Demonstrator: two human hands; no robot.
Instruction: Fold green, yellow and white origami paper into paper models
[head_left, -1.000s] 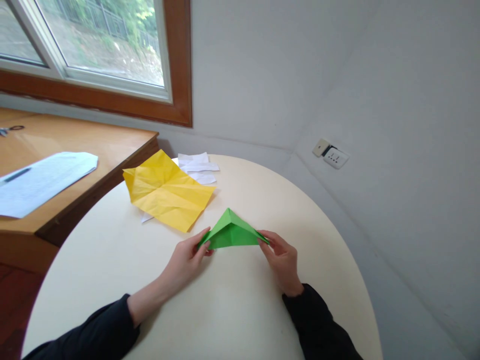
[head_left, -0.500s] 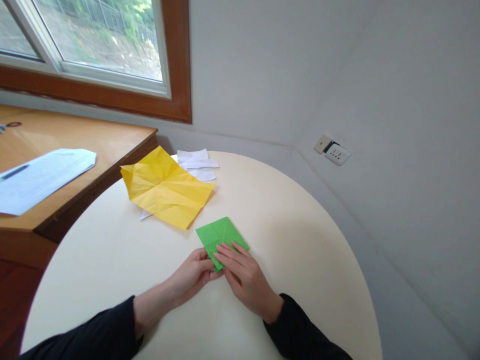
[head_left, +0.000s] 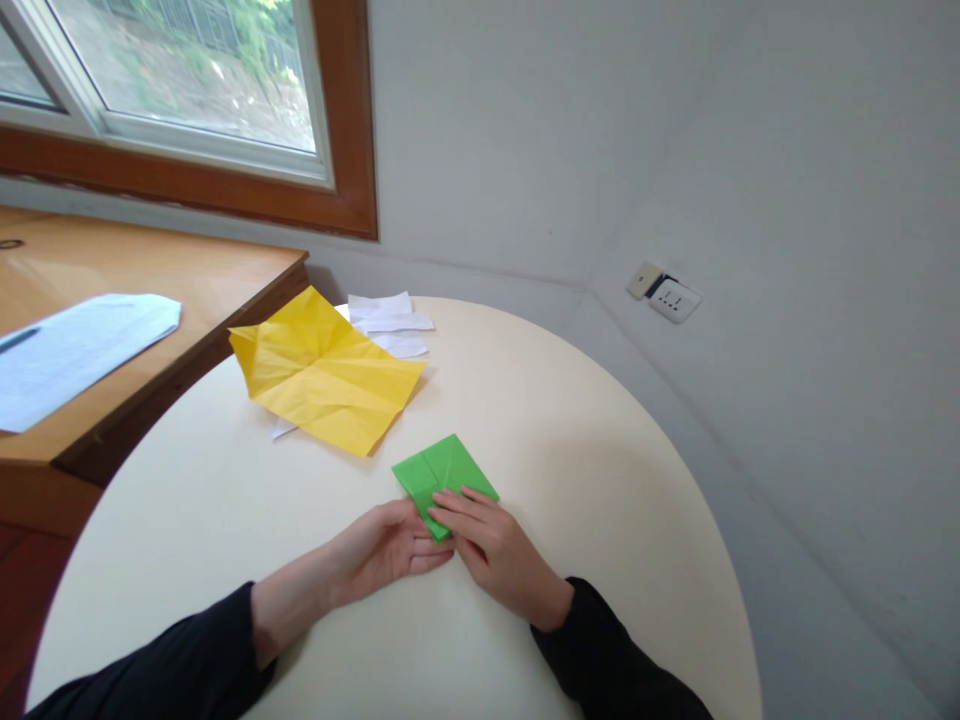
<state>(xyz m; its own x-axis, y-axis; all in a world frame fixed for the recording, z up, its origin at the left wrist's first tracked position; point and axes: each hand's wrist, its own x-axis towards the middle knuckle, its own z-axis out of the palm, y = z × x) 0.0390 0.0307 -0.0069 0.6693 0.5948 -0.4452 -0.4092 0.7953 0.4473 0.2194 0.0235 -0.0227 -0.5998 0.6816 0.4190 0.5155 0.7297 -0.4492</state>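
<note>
A folded square of green paper [head_left: 439,470], creased down the middle, is held at a slant just over the round table. My left hand [head_left: 394,545] is palm up at its near left corner, fingers under the paper; the fingertips show below the corner and the thumb is partly hidden. Across the paper's near right part lie the fingers of my right hand [head_left: 495,550], with the thumb tucked low by the near corner, so the paper sits between fingers and thumb. The underside of the paper is hidden.
Beyond the green paper, a large creased yellow sheet [head_left: 330,380] rests on the pale round table [head_left: 600,520], partly over white paper pieces [head_left: 390,315]. On a wooden desk [head_left: 187,260] at left lie light blue sheets [head_left: 82,350] and a pen [head_left: 19,338]. A wall stands at right.
My left hand has loosened from its pinch and turned palm up, fingers straighter beneath the paper's corner. My right hand and the green paper have barely moved. The view has shifted slightly.
</note>
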